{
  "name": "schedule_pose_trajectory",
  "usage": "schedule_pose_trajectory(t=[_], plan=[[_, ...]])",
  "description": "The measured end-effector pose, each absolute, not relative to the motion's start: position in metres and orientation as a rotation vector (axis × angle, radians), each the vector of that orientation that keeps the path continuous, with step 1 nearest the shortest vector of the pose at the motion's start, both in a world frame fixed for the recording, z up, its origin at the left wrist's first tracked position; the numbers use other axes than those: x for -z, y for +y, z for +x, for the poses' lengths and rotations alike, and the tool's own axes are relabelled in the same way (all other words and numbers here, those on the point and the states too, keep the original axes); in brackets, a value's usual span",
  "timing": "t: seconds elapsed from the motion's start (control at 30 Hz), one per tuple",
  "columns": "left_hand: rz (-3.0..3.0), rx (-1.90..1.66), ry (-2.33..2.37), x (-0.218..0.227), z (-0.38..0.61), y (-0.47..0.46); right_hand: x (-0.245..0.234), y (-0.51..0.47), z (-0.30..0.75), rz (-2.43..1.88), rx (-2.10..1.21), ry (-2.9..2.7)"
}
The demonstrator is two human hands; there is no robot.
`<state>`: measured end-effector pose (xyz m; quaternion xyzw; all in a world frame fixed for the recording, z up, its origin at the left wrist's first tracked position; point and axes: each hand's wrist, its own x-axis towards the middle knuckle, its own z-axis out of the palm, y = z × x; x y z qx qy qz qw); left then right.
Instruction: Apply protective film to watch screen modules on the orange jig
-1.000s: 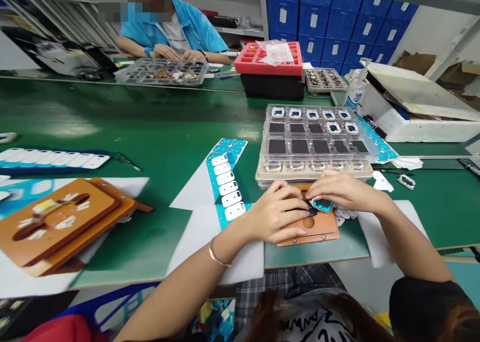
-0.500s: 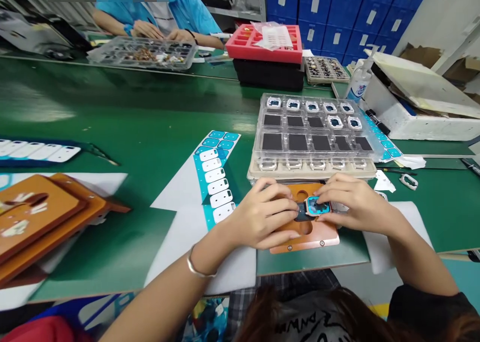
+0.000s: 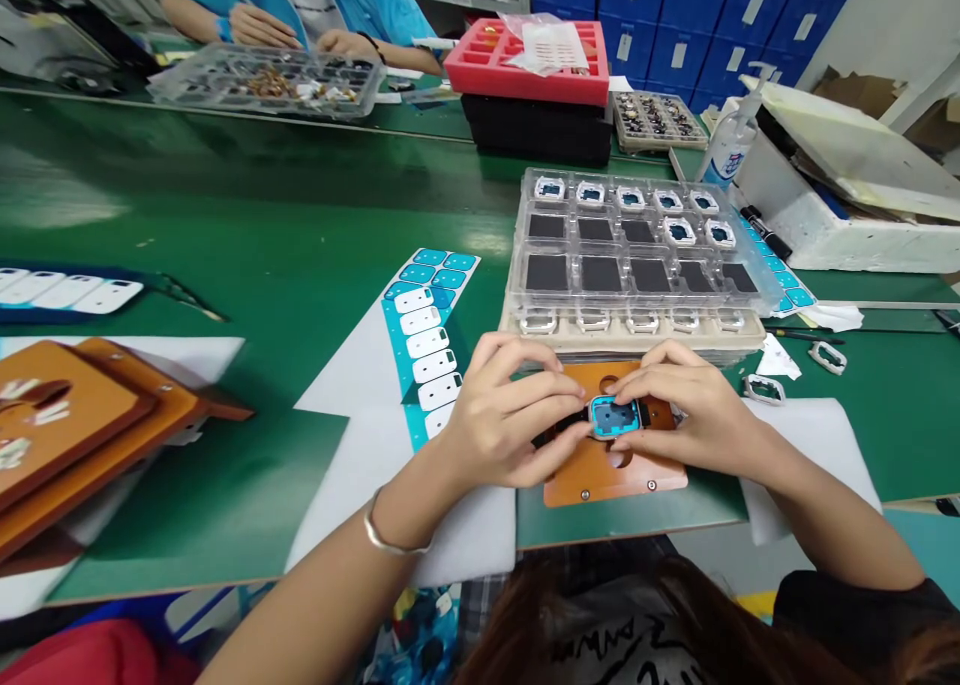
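Both hands meet over an orange jig plate (image 3: pixel 611 475) at the near edge of the green table (image 3: pixel 300 235). My left hand (image 3: pixel 506 420) pinches the left side of a small rectangular frame part with a blue film face (image 3: pixel 616 415). My right hand (image 3: pixel 686 410) grips the same part from the right, fingers curled round it. The part sits just above the jig. Right behind the hands stands a stack of clear trays (image 3: pixel 637 255) with dark squares and several white-framed parts.
A strip of white and blue labels (image 3: pixel 427 335) lies left of the jig on white sheets. More orange jig plates (image 3: pixel 82 425) lie at the far left. Another person's hands (image 3: pixel 255 25) work over a parts tray (image 3: pixel 262 75) across the table. A red tray (image 3: pixel 525 65), a pump bottle (image 3: pixel 731 140), a foam box (image 3: pixel 840 205).
The view has shifted a little. Both hands have turned the small part so its blue face shows, and have brought it over the middle of the jig.
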<state>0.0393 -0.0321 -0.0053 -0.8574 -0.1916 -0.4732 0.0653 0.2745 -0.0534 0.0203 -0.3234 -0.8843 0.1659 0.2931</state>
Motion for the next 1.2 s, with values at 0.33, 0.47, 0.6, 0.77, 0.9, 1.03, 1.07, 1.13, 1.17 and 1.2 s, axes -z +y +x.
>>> schedule_pose_trajectory(t=[0.33, 0.47, 0.6, 0.77, 0.9, 1.03, 1.07, 1.13, 1.17, 1.2], plan=[[-2.505, 1.453, -0.73, 0.003, 0.037, -0.033, -0.023, -0.058, 0.272, -0.977, -0.544, -2.382], [-2.492, 1.46, -0.746, 0.003, 0.037, -0.032, -0.024, -0.058, 0.271, -0.968, -0.531, -2.375], [-2.482, 1.45, -0.755, 0.004, 0.037, -0.031, -0.023, -0.059, 0.271, -0.983, -0.5, -2.382], [-2.374, 1.521, -0.813, 0.005, 0.034, -0.028, -0.026, -0.055, 0.273, -0.878, -0.462, -2.488], [-2.16, 1.737, -0.911, 0.004, 0.029, -0.024, -0.027, -0.047, 0.254, -0.65, -0.35, -2.779], [-2.085, 1.93, -1.018, 0.01, 0.023, -0.012, -0.019, -0.033, 0.225, -0.484, -0.335, -2.92], [-2.116, 1.953, -1.045, 0.012, 0.023, -0.009, -0.017, -0.029, 0.22, -0.461, -0.343, -2.932], [-2.175, 1.995, -1.082, 0.015, 0.022, -0.003, -0.013, -0.025, 0.214, -0.444, -0.357, -2.943], [-2.188, 2.024, -1.084, 0.016, 0.023, -0.003, -0.011, -0.025, 0.213, -0.438, -0.361, -2.942], [-2.191, 2.036, -1.086, 0.016, 0.024, -0.005, -0.01, -0.028, 0.212, -0.425, -0.358, -2.94]])
